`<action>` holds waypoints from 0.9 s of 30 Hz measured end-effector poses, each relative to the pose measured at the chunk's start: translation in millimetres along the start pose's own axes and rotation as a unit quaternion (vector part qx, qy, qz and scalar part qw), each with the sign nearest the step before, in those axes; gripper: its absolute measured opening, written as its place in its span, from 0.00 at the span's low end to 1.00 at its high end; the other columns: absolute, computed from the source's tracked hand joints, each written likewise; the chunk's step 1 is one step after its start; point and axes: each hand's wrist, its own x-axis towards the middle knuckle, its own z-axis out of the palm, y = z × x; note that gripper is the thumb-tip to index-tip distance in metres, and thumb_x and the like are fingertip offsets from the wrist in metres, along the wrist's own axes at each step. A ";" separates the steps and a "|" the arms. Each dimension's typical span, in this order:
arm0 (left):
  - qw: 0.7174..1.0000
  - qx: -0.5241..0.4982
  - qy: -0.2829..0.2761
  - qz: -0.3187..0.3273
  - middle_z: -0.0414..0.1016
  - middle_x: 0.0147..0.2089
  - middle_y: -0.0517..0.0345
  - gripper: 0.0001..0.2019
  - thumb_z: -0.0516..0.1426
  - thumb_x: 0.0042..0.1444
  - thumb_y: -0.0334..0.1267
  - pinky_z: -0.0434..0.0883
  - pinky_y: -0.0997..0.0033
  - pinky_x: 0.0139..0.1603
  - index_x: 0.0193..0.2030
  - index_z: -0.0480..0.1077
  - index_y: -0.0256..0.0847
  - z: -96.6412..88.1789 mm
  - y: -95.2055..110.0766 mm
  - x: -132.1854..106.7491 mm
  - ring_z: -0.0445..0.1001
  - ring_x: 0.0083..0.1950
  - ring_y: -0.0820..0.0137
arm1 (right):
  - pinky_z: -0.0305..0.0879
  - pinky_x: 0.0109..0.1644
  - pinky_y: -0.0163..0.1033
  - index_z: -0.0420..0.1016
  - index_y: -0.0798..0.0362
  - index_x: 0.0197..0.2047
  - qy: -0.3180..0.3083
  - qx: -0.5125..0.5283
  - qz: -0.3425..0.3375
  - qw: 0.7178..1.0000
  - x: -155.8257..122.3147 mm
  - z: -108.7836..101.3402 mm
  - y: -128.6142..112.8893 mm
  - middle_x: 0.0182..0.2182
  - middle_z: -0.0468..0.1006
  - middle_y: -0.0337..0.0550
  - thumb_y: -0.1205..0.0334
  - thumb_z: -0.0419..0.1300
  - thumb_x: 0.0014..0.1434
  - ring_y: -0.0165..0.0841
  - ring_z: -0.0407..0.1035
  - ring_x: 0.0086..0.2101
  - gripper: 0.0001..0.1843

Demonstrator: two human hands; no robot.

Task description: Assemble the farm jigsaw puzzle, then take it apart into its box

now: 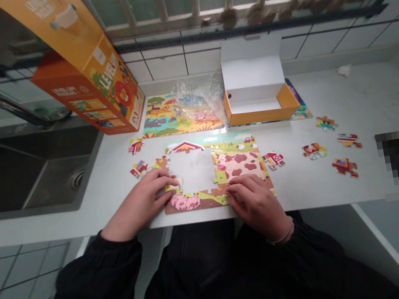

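A partly assembled farm jigsaw puzzle (240,163) lies in front of me, with a spotted cow on its right side and an open gap in the middle. At its left border my left hand (153,190) has thumb and fingers around a puzzle piece (177,182), which they partly cover. My right hand (252,199) rests on the lower right of the puzzle, fingers bent and slightly apart, with no loose piece showing in them. Just right of the puzzle is a loose red barn piece (274,160). Two more pieces, one with a red barn (135,146), lie to the left.
Several loose pieces (314,150) are scattered at the right. Behind the puzzle are a savanna picture (161,125), crumpled clear plastic (200,98) and an open small box (263,116). A tall orange box (98,95) stands beside the sink (41,206). A pixelated patch covers the far right.
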 end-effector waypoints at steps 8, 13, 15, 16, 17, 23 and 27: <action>0.999 0.037 -0.025 0.032 0.76 0.60 0.48 0.12 0.63 0.72 0.47 0.76 0.52 0.66 0.56 0.83 0.50 -1.5 -2.8 -0.3 0.77 0.62 0.56 | 0.74 0.59 0.58 0.80 0.49 0.50 -0.004 -0.002 0.006 1.000 0.3 -0.3 -0.3 0.50 0.83 0.50 0.66 0.63 0.74 0.47 0.74 0.53 0.06; 0.995 0.088 -0.018 0.043 0.81 0.60 0.45 0.11 0.59 0.73 0.41 0.78 0.48 0.62 0.52 0.85 0.48 7.4 9.0 -7.8 0.80 0.60 0.53 | 0.74 0.59 0.58 0.80 0.48 0.51 -0.002 0.001 0.002 1.000 1.4 -1.1 -0.9 0.49 0.83 0.50 0.66 0.62 0.73 0.46 0.74 0.52 0.06; 0.993 0.114 -0.016 0.038 0.82 0.60 0.44 0.13 0.57 0.75 0.40 0.79 0.49 0.60 0.53 0.85 0.47 12.1 15.7 -11.5 0.81 0.58 0.53 | 0.75 0.59 0.58 0.80 0.48 0.50 -0.001 0.000 0.003 1.000 1.5 -1.3 -1.3 0.49 0.83 0.50 0.66 0.62 0.73 0.46 0.74 0.52 0.06; 0.992 0.124 -0.013 0.033 0.82 0.60 0.45 0.14 0.56 0.75 0.41 0.80 0.49 0.59 0.54 0.85 0.47 14.3 18.3 -13.4 0.81 0.58 0.54 | 0.75 0.59 0.58 0.80 0.49 0.50 -0.001 0.000 0.003 1.000 1.6 -1.3 -1.5 0.49 0.83 0.50 0.66 0.62 0.73 0.46 0.74 0.52 0.06; 0.991 0.130 -0.008 0.028 0.82 0.60 0.45 0.14 0.56 0.76 0.41 0.80 0.49 0.59 0.55 0.84 0.47 16.3 20.2 -15.2 0.81 0.58 0.54 | 0.75 0.59 0.58 0.79 0.49 0.50 -0.001 -0.001 0.003 1.000 1.7 -1.4 -1.8 0.49 0.83 0.50 0.66 0.62 0.74 0.47 0.74 0.52 0.06; 0.995 0.094 0.030 -0.004 0.82 0.60 0.44 0.15 0.55 0.77 0.43 0.79 0.50 0.63 0.57 0.83 0.43 21.5 17.3 -22.2 0.80 0.60 0.55 | 0.75 0.59 0.58 0.79 0.49 0.50 0.003 -0.001 0.002 1.000 1.8 -1.9 -2.3 0.49 0.83 0.50 0.67 0.62 0.74 0.47 0.74 0.52 0.05; 0.996 0.082 0.029 -0.004 0.82 0.60 0.44 0.15 0.55 0.76 0.42 0.80 0.51 0.62 0.55 0.83 0.43 21.0 11.6 -22.8 0.80 0.59 0.56 | 0.75 0.59 0.58 0.78 0.49 0.50 -0.005 -0.002 0.002 1.000 1.2 -1.9 -2.0 0.50 0.83 0.50 0.66 0.62 0.74 0.47 0.74 0.52 0.05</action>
